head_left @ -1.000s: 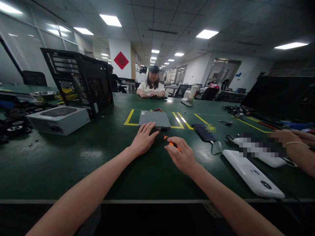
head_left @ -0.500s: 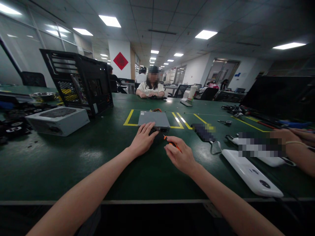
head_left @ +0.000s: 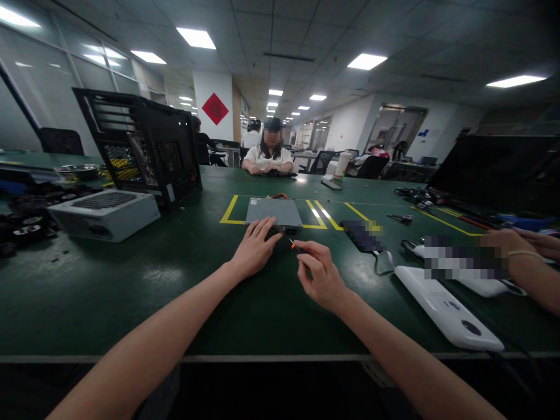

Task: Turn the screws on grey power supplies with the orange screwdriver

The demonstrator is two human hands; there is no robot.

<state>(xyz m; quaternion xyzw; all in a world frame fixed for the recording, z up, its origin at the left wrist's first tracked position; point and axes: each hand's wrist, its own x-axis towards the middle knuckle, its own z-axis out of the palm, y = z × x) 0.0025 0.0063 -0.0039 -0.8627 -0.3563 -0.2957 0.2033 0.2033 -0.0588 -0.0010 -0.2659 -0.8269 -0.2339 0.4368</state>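
A grey metal power supply unit (head_left: 273, 211) lies on the green table in front of me, coloured wires at its far side. My left hand (head_left: 254, 248) rests on its near left part, fingers stretched out over the top and thumb by the near face. My right hand (head_left: 322, 274) is closed around a small screwdriver (head_left: 296, 245) with an orange and black handle. The screwdriver's thin shaft points at the near face of the unit, beside my left thumb. Whether the tip touches a screw is too small to tell.
On the left stand a larger power supply (head_left: 107, 214) and an open black computer case (head_left: 144, 146). White devices (head_left: 446, 306) with cables and a phone (head_left: 361, 235) lie on the right. Another person's arm (head_left: 531, 265) reaches in there. Someone sits across the table (head_left: 210, 326).
The fingers of my right hand have shifted and opened up a little around the screwdriver handle. My left hand and the power supply have stayed in place.
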